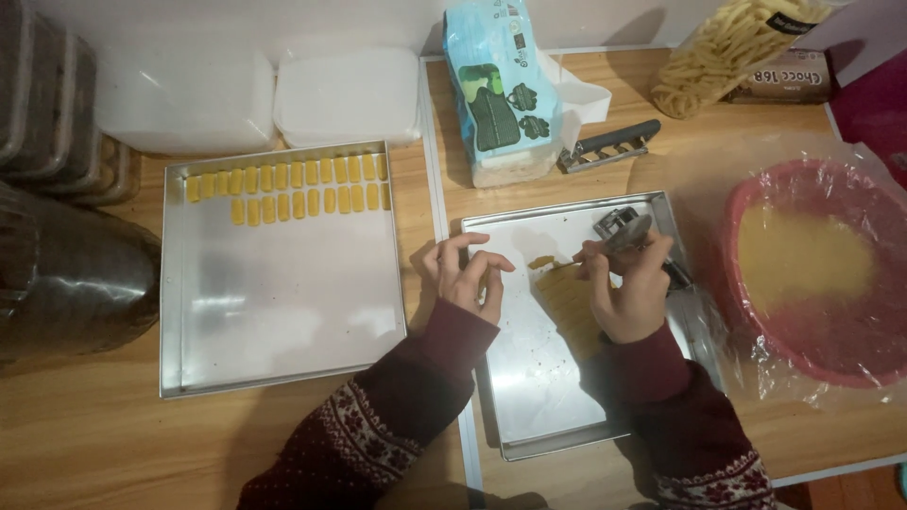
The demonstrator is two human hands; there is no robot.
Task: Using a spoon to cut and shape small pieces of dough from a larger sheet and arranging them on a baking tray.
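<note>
Big metal tray holds a flattened yellow dough sheet, right between the hands. Right hand grips a metal cutter, its lower part hidden. Left hand is curled loosely, maybe pinching a dough bit, hard to tell.

A wooden table with a white seam strip, dimly lit, white wall behind.

Flat yellow dough strip lies on the right metal tray.
</note>
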